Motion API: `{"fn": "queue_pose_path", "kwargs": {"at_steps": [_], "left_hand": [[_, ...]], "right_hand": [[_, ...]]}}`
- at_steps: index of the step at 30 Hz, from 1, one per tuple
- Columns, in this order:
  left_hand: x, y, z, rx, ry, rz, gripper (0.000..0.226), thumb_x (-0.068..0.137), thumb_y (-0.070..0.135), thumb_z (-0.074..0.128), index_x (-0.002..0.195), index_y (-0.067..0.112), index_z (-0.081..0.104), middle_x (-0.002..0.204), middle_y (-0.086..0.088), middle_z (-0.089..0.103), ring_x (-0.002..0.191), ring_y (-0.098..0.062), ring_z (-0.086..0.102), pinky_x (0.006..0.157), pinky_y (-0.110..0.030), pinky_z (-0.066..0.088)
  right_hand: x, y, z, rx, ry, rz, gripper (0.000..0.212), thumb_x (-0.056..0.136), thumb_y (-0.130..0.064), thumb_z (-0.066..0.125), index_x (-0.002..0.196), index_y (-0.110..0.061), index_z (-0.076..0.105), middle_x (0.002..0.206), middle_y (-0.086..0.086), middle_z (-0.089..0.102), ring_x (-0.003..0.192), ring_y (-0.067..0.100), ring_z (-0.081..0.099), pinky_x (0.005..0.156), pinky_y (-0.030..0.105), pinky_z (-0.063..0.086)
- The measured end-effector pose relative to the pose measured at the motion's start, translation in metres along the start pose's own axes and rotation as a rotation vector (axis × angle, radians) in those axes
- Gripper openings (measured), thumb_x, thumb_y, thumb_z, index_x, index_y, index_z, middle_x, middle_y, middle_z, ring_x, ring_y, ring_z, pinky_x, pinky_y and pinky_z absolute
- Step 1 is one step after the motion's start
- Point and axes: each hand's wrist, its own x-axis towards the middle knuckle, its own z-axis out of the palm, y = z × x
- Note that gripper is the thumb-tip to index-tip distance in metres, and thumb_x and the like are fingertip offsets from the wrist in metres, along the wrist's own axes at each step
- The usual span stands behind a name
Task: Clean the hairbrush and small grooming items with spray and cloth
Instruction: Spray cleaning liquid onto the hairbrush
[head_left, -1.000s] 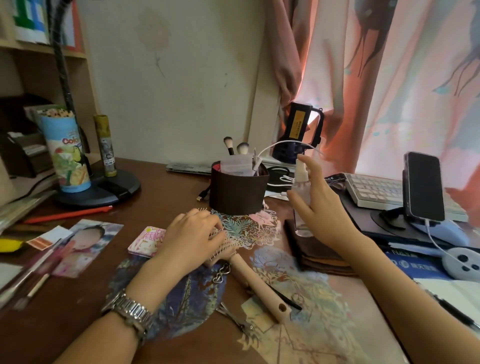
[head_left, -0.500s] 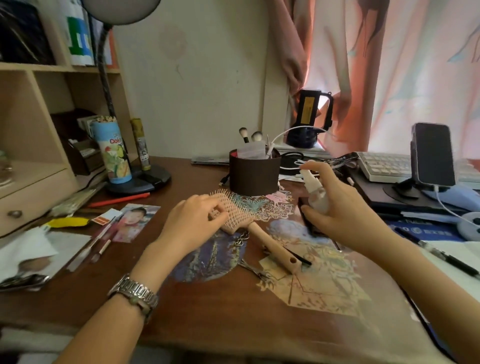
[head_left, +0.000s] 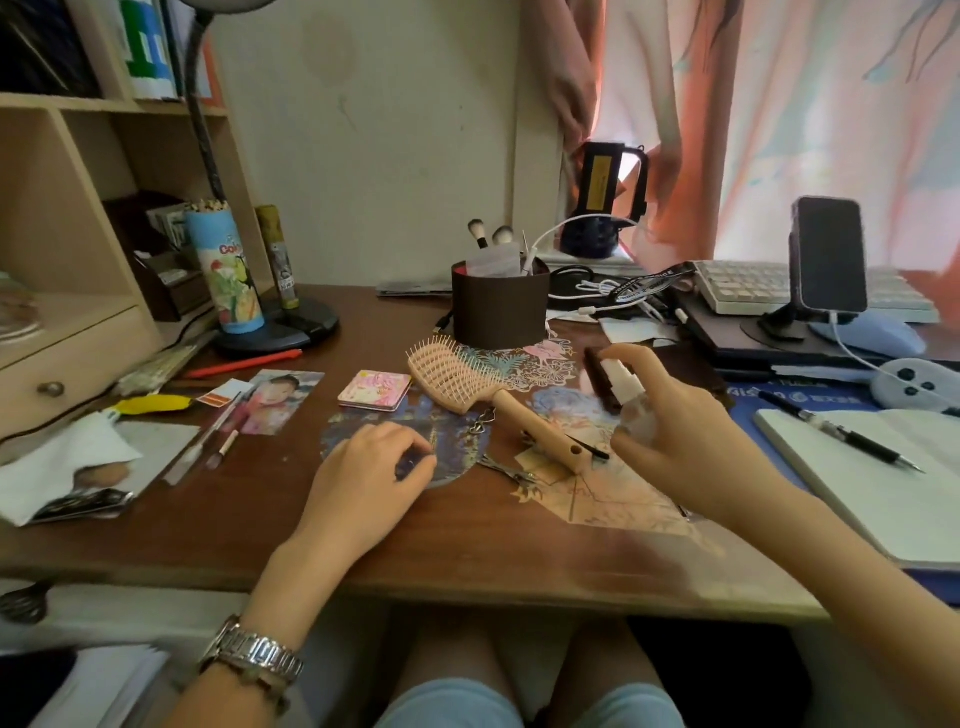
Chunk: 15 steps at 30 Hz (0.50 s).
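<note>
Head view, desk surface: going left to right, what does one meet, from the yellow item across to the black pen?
Yellow item → photo print → pink square compact → hairbrush → spray bottle in the right hand → black pen on the notebook.

The left hand (head_left: 371, 470) is hovering low, palm down, fingers curled loosely with nothing in them, a watch on its wrist. The right hand (head_left: 675, 431) is gripping a bottle (head_left: 631, 397), forefinger lying over its top.
</note>
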Motion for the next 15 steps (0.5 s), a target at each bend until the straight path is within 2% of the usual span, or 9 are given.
{"fn": "queue_pose_path", "kwargs": {"at_steps": [2,9,15], "left_hand": [[0.0,-0.002,0.001,0.001,-0.005,-0.012,0.017,0.091,0.04,0.054,0.101,0.029,0.063,0.104,0.015,0.059,0.1,-0.006,0.051,0.076,-0.023,0.038],[-0.002,-0.002,0.001,-0.006,-0.035,-0.037,0.021,0.091,0.041,0.053,0.105,0.028,0.063,0.112,0.013,0.059,0.108,-0.007,0.049,0.078,-0.024,0.036],[-0.004,-0.003,0.0,-0.005,-0.059,-0.059,0.042,0.081,0.063,0.054,0.11,0.032,0.059,0.116,0.014,0.057,0.11,-0.007,0.048,0.083,-0.027,0.039]], "right_hand": [[-0.007,-0.002,-0.002,-0.025,0.001,0.019,0.063,0.084,-0.018,0.062,0.133,-0.035,0.024,0.088,-0.008,0.053,0.075,0.016,0.058,0.068,0.034,0.051],[-0.021,-0.001,-0.003,-0.095,-0.003,0.031,0.059,0.086,-0.017,0.058,0.132,-0.031,0.025,0.09,-0.009,0.048,0.067,0.012,0.054,0.058,0.025,0.044],[-0.028,-0.002,-0.007,-0.128,-0.026,0.029,0.055,0.086,-0.015,0.057,0.13,-0.03,0.027,0.091,-0.01,0.047,0.063,0.008,0.049,0.055,0.021,0.039]]}}
